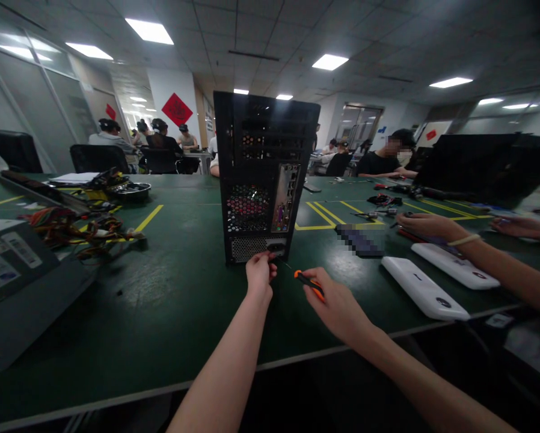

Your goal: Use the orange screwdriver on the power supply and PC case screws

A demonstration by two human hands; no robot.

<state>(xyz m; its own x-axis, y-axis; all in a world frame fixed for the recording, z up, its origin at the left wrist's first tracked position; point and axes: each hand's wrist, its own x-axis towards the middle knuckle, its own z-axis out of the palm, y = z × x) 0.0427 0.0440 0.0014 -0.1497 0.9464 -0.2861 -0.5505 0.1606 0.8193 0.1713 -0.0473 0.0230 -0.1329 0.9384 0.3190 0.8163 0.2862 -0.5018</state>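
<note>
While the black computer tower (265, 171) stood upright mid-worktop (162, 337), its back facing near, I saw the right hand (340, 304) closed around an orange-and-black screwdriver (312, 285), shaft pointing left toward the tower's lower right corner. There the left hand (258, 276) bunched its fingertips; whether they gripped anything, I couldn't tell. A grey metal box (53, 313) sat near left.

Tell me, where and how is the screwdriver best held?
Probably by its orange-and-black handle, coming from the near right, as the right hand does: that thick end slants back toward the person, while the thin shaft points at the case.
</note>
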